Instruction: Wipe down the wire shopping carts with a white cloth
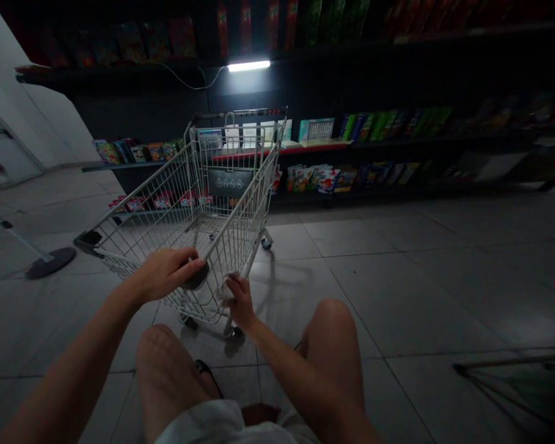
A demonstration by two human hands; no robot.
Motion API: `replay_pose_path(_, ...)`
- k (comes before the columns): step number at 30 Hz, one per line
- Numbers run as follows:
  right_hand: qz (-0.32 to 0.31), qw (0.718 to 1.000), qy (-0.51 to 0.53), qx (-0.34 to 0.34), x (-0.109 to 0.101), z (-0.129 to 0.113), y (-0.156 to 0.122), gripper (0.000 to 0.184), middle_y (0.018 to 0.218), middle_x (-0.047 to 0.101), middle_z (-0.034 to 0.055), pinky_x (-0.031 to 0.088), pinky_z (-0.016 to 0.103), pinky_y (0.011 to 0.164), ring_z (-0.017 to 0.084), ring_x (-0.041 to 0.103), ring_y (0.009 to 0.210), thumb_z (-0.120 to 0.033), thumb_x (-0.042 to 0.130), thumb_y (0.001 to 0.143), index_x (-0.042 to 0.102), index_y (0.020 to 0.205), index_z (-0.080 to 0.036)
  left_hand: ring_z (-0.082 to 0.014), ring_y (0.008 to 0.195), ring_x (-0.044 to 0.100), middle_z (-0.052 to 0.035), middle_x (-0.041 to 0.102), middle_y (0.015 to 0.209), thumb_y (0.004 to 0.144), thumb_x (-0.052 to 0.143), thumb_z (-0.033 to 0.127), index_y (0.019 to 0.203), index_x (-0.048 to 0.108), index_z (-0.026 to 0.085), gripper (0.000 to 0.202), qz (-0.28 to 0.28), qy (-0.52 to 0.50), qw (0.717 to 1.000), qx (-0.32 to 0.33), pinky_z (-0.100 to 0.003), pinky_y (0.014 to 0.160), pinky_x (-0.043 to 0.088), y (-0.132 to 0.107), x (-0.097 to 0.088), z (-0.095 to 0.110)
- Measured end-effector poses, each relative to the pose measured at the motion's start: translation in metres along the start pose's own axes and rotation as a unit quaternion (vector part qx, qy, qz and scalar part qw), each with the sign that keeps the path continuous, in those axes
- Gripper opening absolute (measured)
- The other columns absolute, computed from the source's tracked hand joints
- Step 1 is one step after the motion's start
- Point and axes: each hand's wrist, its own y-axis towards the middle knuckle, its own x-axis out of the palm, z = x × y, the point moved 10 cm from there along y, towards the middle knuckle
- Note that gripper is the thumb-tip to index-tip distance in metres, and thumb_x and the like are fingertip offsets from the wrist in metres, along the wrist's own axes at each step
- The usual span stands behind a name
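Note:
A white wire shopping cart [157,203] stands on the tiles in front of me, its handle end nearest my knees. My left hand [164,274] grips a dark wad of cloth [198,276] against the top rail of the cart's right wall. Just below, my right hand [240,302] pinches a crumpled white cloth [226,288] on the wire of that same wall. The dark wad and white cloth sit close together, with the wire between them in part.
Behind the cart, dark shelves [398,145] hold rows of colourful books and packets, under a lit tube lamp [248,65]. A round-based stand [50,262] sits on the left floor, and a wire frame [513,376] shows at lower right.

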Motion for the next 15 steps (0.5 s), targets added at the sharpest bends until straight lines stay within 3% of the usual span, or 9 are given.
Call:
replay_pose_path(3,-0.015,0.999,-0.009,0.044,-0.003,0.013,-0.015,0.041,0.109,0.053,0.0084,0.057,0.039,0.084,0.02,0.056,0.1,-0.006,0.045,0.078,0.067,0.109,-0.023,-0.0206,0.074,0.065,-0.0068,0.07,0.08,0.098,0.027,0.056,0.108,0.062,0.018,0.053,-0.003,0.067,0.994,-0.088,-0.029,0.063,0.039,0.015,-0.009,-0.004)
replay_pose_path(7,-0.011,0.999,-0.002,0.039,-0.008,-0.01,0.029,0.039,0.109,0.048,0.0099,0.054,0.043,0.092,0.023,0.053,0.106,-0.018,0.051,0.083,0.064,0.119,-0.022,-0.0258,0.084,0.069,-0.0132,0.074,0.091,0.1,0.022,0.047,0.1,0.066,0.015,0.054,-0.005,0.19,0.972,-0.141,-0.031,0.064,0.041,0.036,-0.011,0.003)
replay_pose_path(10,-0.084,0.996,0.01,-0.026,0.026,-0.035,0.052,0.03,0.11,0.049,0.0096,0.05,0.043,0.098,0.024,0.05,0.111,-0.021,0.052,0.085,0.068,0.11,-0.024,-0.0283,0.085,0.07,-0.0155,0.074,0.093,0.101,0.018,0.044,0.1,0.067,0.016,0.057,0.02,0.227,0.96,-0.164,-0.033,0.063,0.041,0.04,-0.011,0.001)
replay_pose_path(13,-0.147,0.988,-0.015,-0.045,0.062,-0.034,0.041,0.021,0.104,0.053,0.0086,0.048,0.042,0.096,0.024,0.048,0.105,-0.016,0.056,0.083,0.071,0.094,-0.026,-0.0282,0.084,0.071,-0.0151,0.074,0.089,0.101,0.02,0.044,0.101,0.067,0.017,0.055,0.028,0.236,0.959,-0.156,-0.032,0.062,0.04,0.038,-0.008,-0.004)
replay_pose_path(15,-0.166,0.985,-0.031,-0.044,0.074,-0.025,0.025,0.021,0.101,0.054,0.0084,0.047,0.044,0.096,0.025,0.048,0.105,-0.015,0.06,0.081,0.072,0.092,-0.028,-0.027,0.083,0.07,-0.0146,0.074,0.087,0.101,0.021,0.044,0.1,0.067,0.016,0.053,0.028,0.244,0.96,-0.136,-0.032,0.063,0.04,0.036,-0.006,-0.007)
